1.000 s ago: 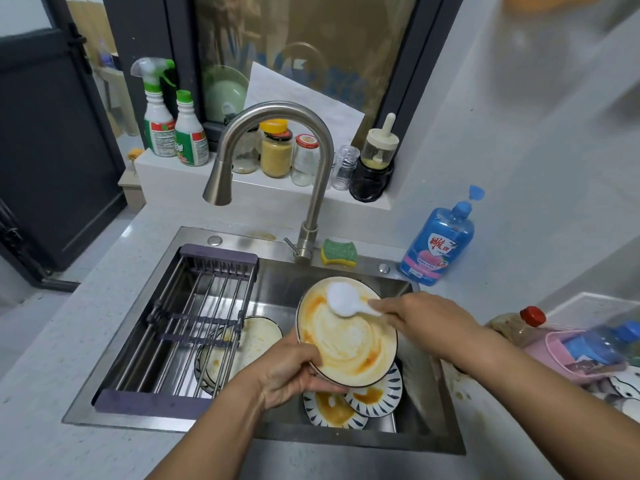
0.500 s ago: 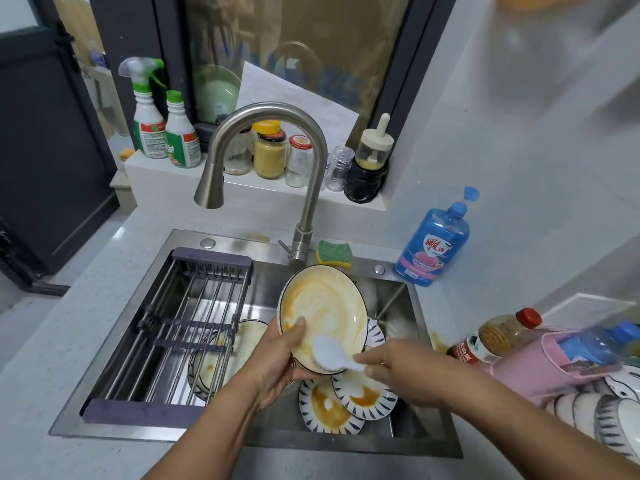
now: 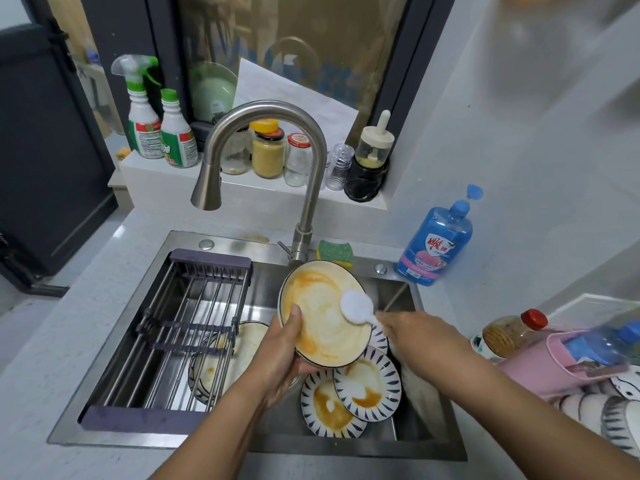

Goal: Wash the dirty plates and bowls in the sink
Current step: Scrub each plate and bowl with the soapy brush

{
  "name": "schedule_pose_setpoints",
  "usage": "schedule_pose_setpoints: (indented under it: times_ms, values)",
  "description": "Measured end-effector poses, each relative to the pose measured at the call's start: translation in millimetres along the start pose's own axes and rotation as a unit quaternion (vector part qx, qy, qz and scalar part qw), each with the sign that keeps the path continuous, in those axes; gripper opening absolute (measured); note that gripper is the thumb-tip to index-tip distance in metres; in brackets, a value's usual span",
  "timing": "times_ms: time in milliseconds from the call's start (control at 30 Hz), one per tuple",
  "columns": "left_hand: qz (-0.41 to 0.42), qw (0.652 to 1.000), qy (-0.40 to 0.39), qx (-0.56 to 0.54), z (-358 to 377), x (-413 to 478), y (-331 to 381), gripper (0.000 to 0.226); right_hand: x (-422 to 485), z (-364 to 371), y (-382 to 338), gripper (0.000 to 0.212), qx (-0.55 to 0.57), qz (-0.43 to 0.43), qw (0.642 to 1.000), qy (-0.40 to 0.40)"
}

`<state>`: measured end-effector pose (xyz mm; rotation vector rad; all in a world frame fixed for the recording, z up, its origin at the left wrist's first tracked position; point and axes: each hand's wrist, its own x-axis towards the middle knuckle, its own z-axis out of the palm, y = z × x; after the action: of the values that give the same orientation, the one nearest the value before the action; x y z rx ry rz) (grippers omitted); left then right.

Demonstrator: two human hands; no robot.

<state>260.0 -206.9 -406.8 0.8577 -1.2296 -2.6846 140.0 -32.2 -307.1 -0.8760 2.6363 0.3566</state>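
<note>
Your left hand [image 3: 280,358] grips the dirty plate [image 3: 318,327] by its lower rim, thumb laid across the orange-stained face. The plate is held tilted above the sink [image 3: 346,448], face toward you, its long axis running from the tap [image 3: 313,188] base down to your palm. Your right hand [image 3: 415,337] pinches a white scrubber [image 3: 356,306], its round head on the plate and its handle pointing back at your fingers.

A rack [image 3: 180,327] spans the left half of the sink [image 3: 235,241], a lone plate [image 3: 249,344] under it. Right of it, two plates [image 3: 329,407] overlap on the sink floor, below the held plate [image 3: 322,313] in the left hand [image 3: 280,358]. The faucet [image 3: 308,188] stands behind, a sponge [image 3: 335,252] right of its base, a soap bottle [image 3: 436,244] farther right on the table [image 3: 69,341].
</note>
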Motion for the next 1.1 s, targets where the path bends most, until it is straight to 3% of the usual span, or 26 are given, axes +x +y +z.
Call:
schedule_pose_setpoints:
  times_ms: [67, 133, 233, 333, 467, 700, 767, 833, 900, 1000, 1100]
  values:
    - [0.021, 0.999, 0.026, 0.025, -2.0, 3.9, -0.3, 0.036, -8.6, 6.2, -7.6, 0.038, 0.071, -0.049, 0.994, -0.073]
    - [0.018, 0.999, 0.033, 0.039, -2.7, 8.7, -5.0, 0.061, -13.8, 11.4, -22.4, 0.036, 0.183, -0.097, 0.97, -0.126]
    - [-0.001, 0.999, 0.027, -0.02, -4.2, 10.8, -8.9, 0.065, -8.8, 19.2, -34.7, 0.036, 0.319, -0.099, 0.937, -0.1]
    - [-0.016, 0.998, 0.01, -0.063, -6.6, 14.8, -8.1, 0.074, -8.8, 24.7, -38.7, 0.037, 0.271, -0.095, 0.957, -0.035]
    - [-0.033, 0.997, -0.02, -0.067, 1.2, 10.9, -13.6, 0.061, 2.4, 17.8, -35.2, 0.041, 0.191, -0.058, 0.977, 0.07]
    - [-0.051, 0.998, 0.0, -0.041, -0.6, 6.9, -11.0, 0.037, 6.9, 14.2, -7.3, 0.052, 0.027, 0.003, 0.996, 0.079]
    - [-0.04, 0.999, 0.01, -0.025, 1.0, 4.1, -7.2, 0.042, 0.7, 24.9, -2.9, 0.061, -0.009, 0.02, 0.996, 0.085]
    - [-0.026, 0.999, 0.032, -0.011, 4.1, 4.8, -5.5, 0.046, -3.1, 31.9, 1.1, 0.054, -0.021, 0.023, 0.998, 0.061]
    - [-0.008, 0.998, 0.056, 0.013, 6.0, 8.0, -7.5, 0.034, -6.8, 33.8, 0.1, 0.042, -0.004, -0.005, 1.0, 0.001]
    - [0.008, 0.996, 0.062, 0.058, 11.6, 11.3, -10.9, 0.024, -12.4, 24.6, -6.7, 0.037, 0.107, -0.068, 0.986, -0.108]
    - [0.009, 0.997, 0.028, 0.065, 13.7, 11.7, -13.6, 0.045, -11.7, 18.3, -8.2, 0.038, 0.243, -0.075, 0.957, -0.143]
